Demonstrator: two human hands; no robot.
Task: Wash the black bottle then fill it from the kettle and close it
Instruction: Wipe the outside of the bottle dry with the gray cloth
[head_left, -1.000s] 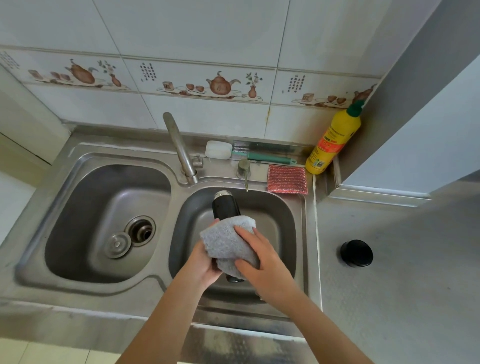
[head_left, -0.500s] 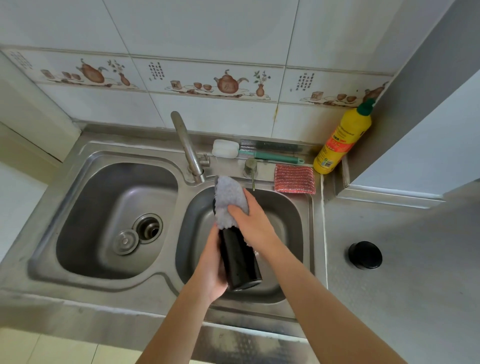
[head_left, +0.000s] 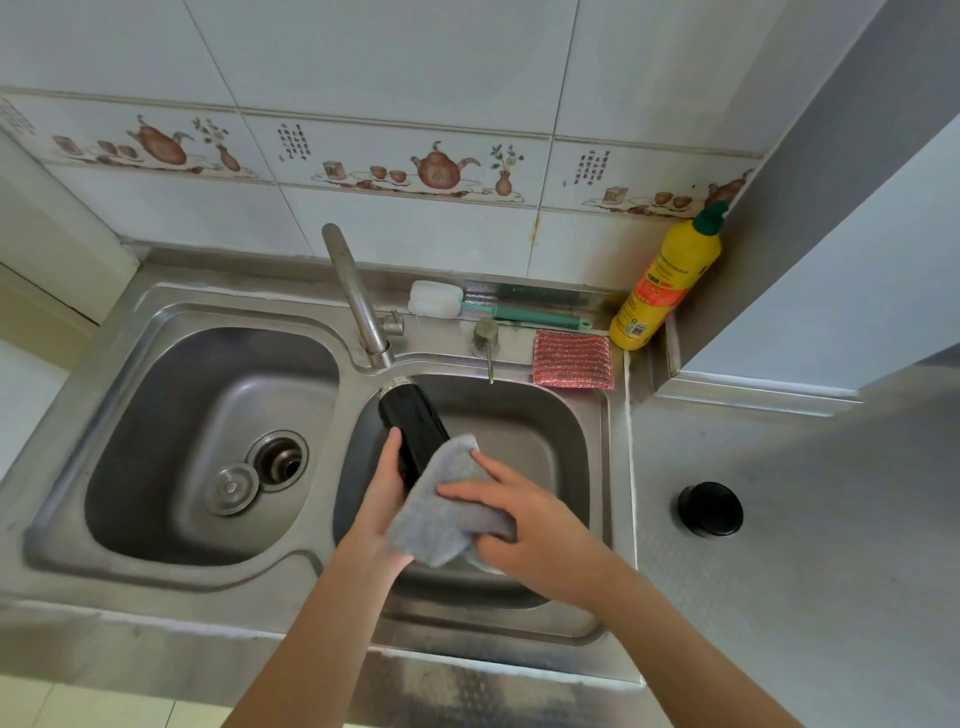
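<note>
Left hand (head_left: 382, 493) gripping black bottle (head_left: 413, 428) at frame centre over right basin of sink (head_left: 615, 467), right hand (head_left: 524, 519) clutching grey cloth (head_left: 441, 514) against its lower body, black cap (head_left: 710, 508) apart on counter (head_left: 779, 571) at right.

A stainless double sink (head_left: 171, 574) is set against a white tiled wall with a teapot-patterned border (head_left: 436, 169). In the left basin a drain (head_left: 280, 460) is seen, its stopper (head_left: 231, 488) laid just beside it. A faucet (head_left: 356, 296) rises behind the divider. On the back ledge a white-headed brush with a green handle (head_left: 498, 310), a red scouring pad (head_left: 573, 359) and a yellow detergent bottle (head_left: 665, 283) are placed.
</note>
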